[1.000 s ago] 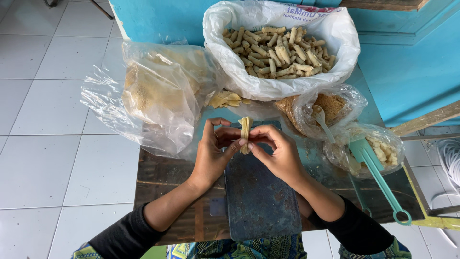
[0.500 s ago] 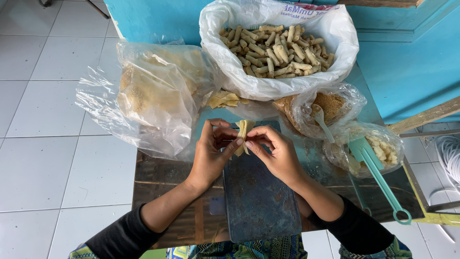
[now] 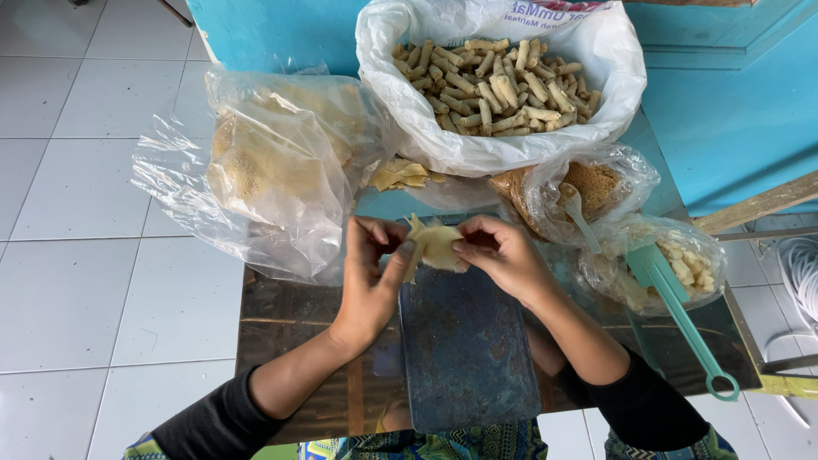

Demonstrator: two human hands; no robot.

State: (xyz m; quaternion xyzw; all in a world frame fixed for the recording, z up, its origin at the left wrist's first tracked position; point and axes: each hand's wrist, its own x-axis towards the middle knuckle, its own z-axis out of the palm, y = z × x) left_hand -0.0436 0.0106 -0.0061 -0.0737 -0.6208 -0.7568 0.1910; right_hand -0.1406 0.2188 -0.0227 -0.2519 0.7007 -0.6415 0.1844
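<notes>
Both my hands pinch a pale yellow dough wrapper (image 3: 434, 245) above a worn blue board (image 3: 467, 349). My left hand (image 3: 368, 281) grips its left edge between thumb and fingers. My right hand (image 3: 503, 255) holds its right side. The wrapper looks partly unfolded and crumpled. Behind them a big white plastic bag (image 3: 588, 102) holds several rolled pastry sticks (image 3: 490, 85).
A clear bag of thin wrapper sheets (image 3: 273, 162) lies at the left. Loose wrapper pieces (image 3: 400, 175) sit behind my hands. A bag of brown filling (image 3: 592, 183) holds a spoon (image 3: 575, 209). A teal utensil (image 3: 682, 319) rests on another clear bag (image 3: 690, 260). White tiled floor (image 3: 85, 255) lies at the left.
The wrapper was a narrow upright roll between my fingers; now it is spread wider and flatter between both hands.
</notes>
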